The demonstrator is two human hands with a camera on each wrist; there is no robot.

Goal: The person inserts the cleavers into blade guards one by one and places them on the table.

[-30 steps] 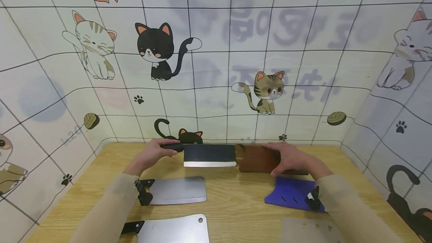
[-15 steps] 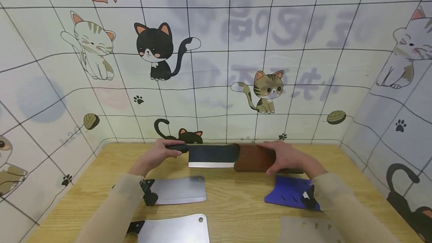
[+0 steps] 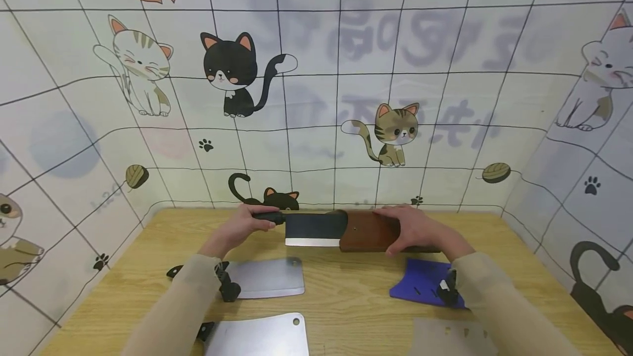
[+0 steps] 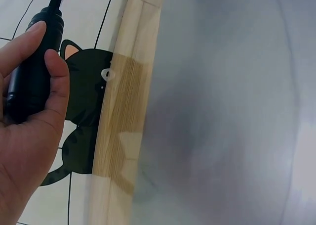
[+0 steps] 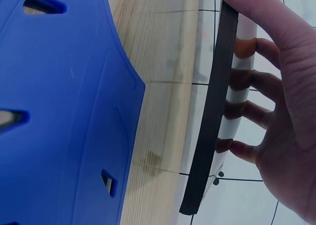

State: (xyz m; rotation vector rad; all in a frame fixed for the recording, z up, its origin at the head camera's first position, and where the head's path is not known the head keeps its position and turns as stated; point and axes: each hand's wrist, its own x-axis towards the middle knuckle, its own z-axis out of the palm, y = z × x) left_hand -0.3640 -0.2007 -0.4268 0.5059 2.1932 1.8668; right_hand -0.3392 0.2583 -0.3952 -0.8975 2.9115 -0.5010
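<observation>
My left hand (image 3: 237,232) grips the black handle of a cleaver (image 3: 316,227) near the back of the table. In the left wrist view, fingers and thumb wrap that handle (image 4: 32,79). The cleaver's dark blade has a bright lower edge, and its far end is hidden inside a brown knife sheath (image 3: 366,229). With thumb below and fingers over the top, my right hand (image 3: 420,229) holds the sheath by its right part. Seen from the right wrist, the hand (image 5: 296,101) curls around an object with a long dark edge.
Two silver cleavers lie in front on the left, one farther back (image 3: 269,278) and one nearer (image 3: 257,338). A blue slotted plastic piece (image 3: 420,279) and a pale slotted sheet (image 3: 447,337) lie on the right. A cat-patterned wall (image 3: 306,147) stands behind the wooden table (image 3: 346,290).
The cleaver has moved right with my left hand, and less of its blade shows outside the sheath. My right hand has shifted slightly left with the sheath.
</observation>
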